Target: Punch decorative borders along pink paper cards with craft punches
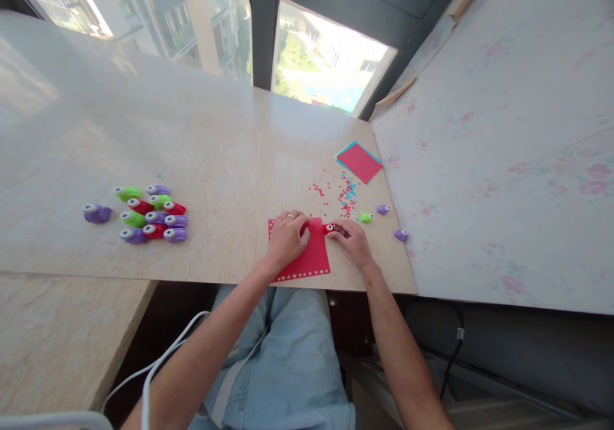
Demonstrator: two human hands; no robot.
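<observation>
A sheet of red paper (311,254) lies near the table's front edge, with small shapes cut out along its left and bottom borders. My left hand (290,235) is on top of it, fingers bent and closed on the paper near its upper middle. At the sheet's upper right edge, my right hand (351,238) grips a small red craft punch (329,228) between thumb and fingers. A green craft punch (367,217) sits just beyond my right hand. Two purple ones, a nearer punch (401,234) and a farther punch (382,209), lie toward the wall.
Red and blue paper bits (348,196) are scattered beyond my hands. Behind them is a stack of coloured paper (361,162). Several punches (156,217) are grouped at the left, with a purple punch (97,212) apart. A papered wall (480,180) bounds the right side.
</observation>
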